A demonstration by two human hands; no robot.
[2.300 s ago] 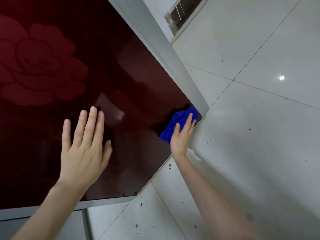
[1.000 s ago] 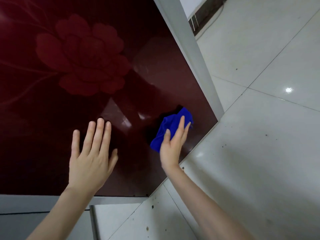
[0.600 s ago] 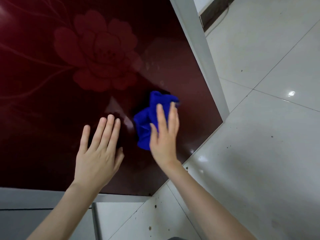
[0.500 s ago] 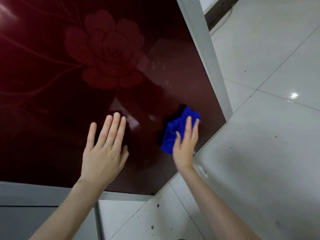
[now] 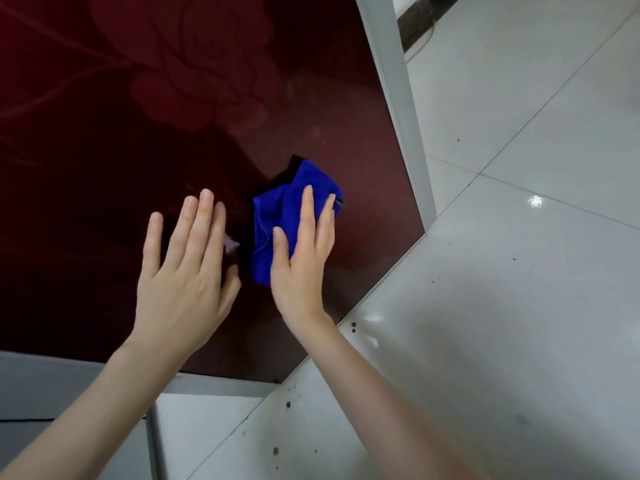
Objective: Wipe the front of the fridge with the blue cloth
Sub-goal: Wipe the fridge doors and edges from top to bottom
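A blue cloth, bunched into loose folds, lies pressed against the lower right part of the fridge front. It sits low on the panel, short of the grey frame on the door's right edge. The right hand is spread flat over the cloth with straight fingers. Its grip is open, pushing the fabric onto the glass rather than curling round it. The cloth looks light, soft and limp, probably a fluffy microfibre that crumples and should slide easily on a glossy surface. A flat palm over its thickest fold seems the safest hold, since a loose corner near the fingertips sticks out and could drag or flip during a stroke. The left hand sits just beside the cloth, also flat and holding nothing, its grip open. It appears to rest against the panel, as if bracing. The door is dark red, shiny and hard, likely glass-faced and apt to show smears, with a faint flower pattern higher up. The fridge is the only container in view; its door is shut and whatever it holds is hidden. A pale tiled floor stretches away to the right, dotted with dark specks near the foot of the appliance.
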